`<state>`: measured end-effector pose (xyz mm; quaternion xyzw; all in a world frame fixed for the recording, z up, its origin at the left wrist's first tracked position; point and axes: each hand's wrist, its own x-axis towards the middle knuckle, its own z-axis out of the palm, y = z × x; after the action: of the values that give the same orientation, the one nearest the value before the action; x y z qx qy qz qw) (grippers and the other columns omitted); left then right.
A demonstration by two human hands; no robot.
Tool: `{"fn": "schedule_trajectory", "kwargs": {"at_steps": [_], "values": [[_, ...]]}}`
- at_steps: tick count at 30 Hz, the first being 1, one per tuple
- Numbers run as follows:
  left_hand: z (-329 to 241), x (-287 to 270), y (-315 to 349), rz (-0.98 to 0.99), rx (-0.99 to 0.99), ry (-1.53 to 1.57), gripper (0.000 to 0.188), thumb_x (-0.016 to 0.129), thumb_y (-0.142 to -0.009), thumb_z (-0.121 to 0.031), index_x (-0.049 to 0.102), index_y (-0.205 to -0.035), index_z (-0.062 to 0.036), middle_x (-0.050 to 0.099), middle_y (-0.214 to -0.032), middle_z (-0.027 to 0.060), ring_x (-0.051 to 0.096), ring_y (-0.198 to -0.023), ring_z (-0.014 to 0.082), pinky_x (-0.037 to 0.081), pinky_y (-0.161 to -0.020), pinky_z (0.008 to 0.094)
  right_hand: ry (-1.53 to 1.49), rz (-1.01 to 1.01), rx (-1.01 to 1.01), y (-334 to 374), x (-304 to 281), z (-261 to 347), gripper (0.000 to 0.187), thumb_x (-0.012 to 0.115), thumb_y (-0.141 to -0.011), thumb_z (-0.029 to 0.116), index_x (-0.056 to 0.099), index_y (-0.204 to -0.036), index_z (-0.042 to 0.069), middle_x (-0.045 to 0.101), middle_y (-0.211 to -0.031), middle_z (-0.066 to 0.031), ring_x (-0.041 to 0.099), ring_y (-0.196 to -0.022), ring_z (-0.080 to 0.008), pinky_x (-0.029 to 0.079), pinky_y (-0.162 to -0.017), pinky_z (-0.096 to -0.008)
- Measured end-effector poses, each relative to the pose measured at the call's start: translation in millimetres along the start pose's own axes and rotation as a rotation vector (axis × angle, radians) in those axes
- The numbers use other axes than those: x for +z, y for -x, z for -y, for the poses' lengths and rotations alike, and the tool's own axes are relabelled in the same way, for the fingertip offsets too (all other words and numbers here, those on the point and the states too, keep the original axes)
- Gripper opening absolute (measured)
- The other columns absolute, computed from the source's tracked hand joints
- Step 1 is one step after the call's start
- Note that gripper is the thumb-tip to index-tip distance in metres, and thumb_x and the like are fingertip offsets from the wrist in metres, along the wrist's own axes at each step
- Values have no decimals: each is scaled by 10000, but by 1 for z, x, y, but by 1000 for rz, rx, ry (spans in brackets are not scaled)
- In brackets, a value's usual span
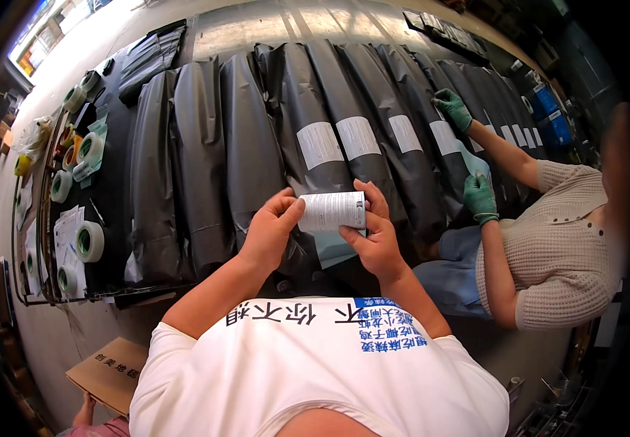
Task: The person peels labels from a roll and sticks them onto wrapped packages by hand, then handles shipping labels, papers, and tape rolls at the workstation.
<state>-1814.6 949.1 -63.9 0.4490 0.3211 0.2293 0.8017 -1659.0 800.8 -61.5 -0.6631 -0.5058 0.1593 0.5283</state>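
A white printed label (331,212) is stretched between my two hands, above the near ends of the black wrapped bundles. My left hand (275,224) pinches its left edge between thumb and finger. The right edge is in the closed fingers of my right hand (377,237). Below the label hangs a pale blue sheet (334,249), partly behind my right hand. Similar white labels are stuck on several bundles, one on the bundle (320,146) straight ahead. The long bundles at the left, such as this black one (199,153), show no label on top.
At right, a co-worker in green gloves (481,197) handles a label and pale blue sheet over the bundles. Tape rolls (90,241), papers (68,227) and a pen lie along the table's left side. Behind me at lower left, someone holds a cardboard box (109,375).
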Motion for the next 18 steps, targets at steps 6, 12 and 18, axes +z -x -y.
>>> {"fn": "schedule_trajectory", "kwargs": {"at_steps": [6, 12, 18], "values": [[-35, 21, 15, 349, 1048, -1477, 624, 794, -739, -307, 570, -1298, -145, 504, -1408, 132, 370, -1390, 297, 196, -1158, 529, -274, 62, 214, -1, -9, 8, 254, 741, -772, 108, 722, -1012, 28, 426, -1463, -120, 228, -1430, -358, 186, -1153, -460], [-16, 27, 6, 337, 828, -1259, 542, 755, -777, -197, 581, -1279, -90, 659, -1194, 102, 636, -1070, 279, 475, -961, 424, 75, 125, -97, -4, -26, 3, 223, 768, -730, 104, 728, -935, 23, 403, -1492, -153, 212, -1443, -356, 188, -1148, -465], [-15, 21, 1, 477, -186, -721, 411, 614, -958, -300, 601, -1324, -113, 708, -1016, 89, 648, -897, 154, 507, -788, 309, -97, 320, -44, -18, -37, -5, 158, 766, -722, 78, 709, -856, 17, 434, -1474, -140, 233, -1435, -360, 221, -1141, -451]]}}
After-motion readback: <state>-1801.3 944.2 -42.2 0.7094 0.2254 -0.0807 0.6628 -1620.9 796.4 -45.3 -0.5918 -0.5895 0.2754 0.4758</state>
